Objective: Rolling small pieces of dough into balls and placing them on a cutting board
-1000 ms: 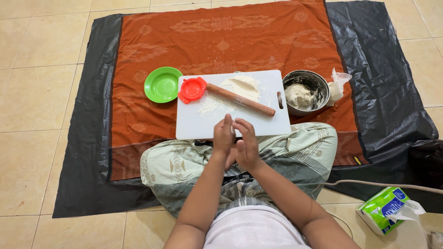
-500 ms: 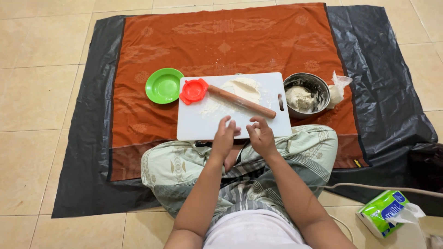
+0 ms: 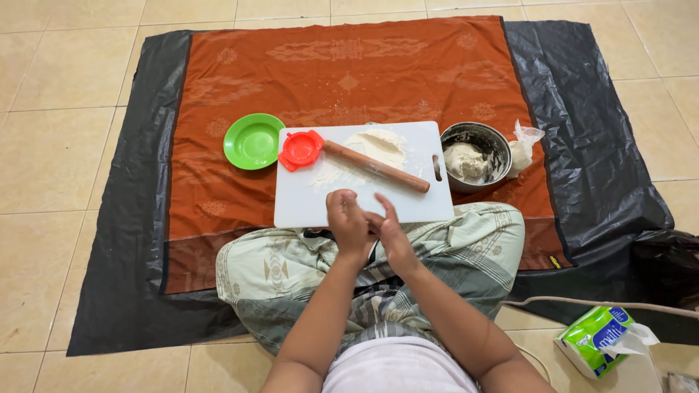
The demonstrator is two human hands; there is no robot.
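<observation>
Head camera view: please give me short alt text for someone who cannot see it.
A seated person holds the left hand and right hand together over the near edge of a white cutting board. On the board lie a wooden rolling pin, flour and a red round mould; a green plate and metal dough bowl flank it.

Bright, even indoor light, soft shadows only. Mild sheen on black plastic sheet [image 3: 582, 94] and floor tiles [image 3: 65, 109]. Frame sharp; slight motion blur on hands; edges slightly bowed.
</observation>
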